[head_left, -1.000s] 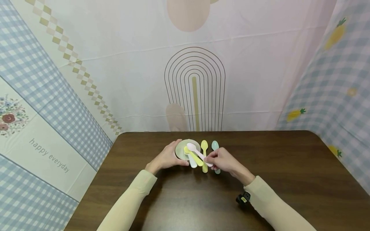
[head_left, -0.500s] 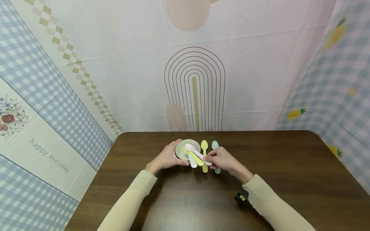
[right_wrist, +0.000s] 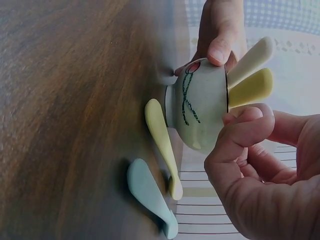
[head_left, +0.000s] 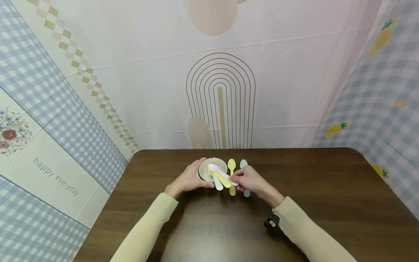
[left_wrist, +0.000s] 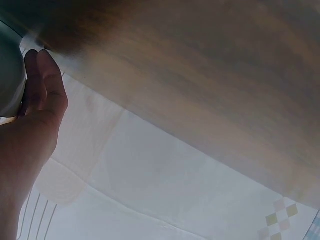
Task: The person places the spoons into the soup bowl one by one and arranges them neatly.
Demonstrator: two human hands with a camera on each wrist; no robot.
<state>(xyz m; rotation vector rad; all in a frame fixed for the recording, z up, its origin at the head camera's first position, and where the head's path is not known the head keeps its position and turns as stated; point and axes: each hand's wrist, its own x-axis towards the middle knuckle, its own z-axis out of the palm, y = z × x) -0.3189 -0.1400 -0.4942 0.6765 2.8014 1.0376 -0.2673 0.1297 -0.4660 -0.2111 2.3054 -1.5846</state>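
Observation:
My left hand (head_left: 191, 178) cups a pale green bowl (head_left: 203, 174), thumb at the near side and fingers at the far side. A white spoon (head_left: 218, 184) and a yellow spoon (head_left: 224, 181) lean in it, handles over the rim. My right hand (head_left: 252, 182) pinches a pink spoon (head_left: 214, 167) by its handle, its scoop over the bowl. In the right wrist view, the bowl (right_wrist: 207, 117) shows a painted flower on its side, and the fingers of the right hand (right_wrist: 250, 170) hide the pink spoon. The left wrist view shows the left hand (left_wrist: 40, 120) against the bowl (left_wrist: 10, 75).
Just right of the bowl, a second yellow spoon (head_left: 231, 165) and a blue-green spoon (head_left: 243, 163) lie side by side on the brown wooden table (head_left: 311, 174). The right forearm passes close to their handles. A patterned cloth (head_left: 281, 91) hangs behind the table.
The right hand has moved slightly left with the pink spoon, whose scoop now sits further over the bowl. The left hand and the bowl have stayed in place.

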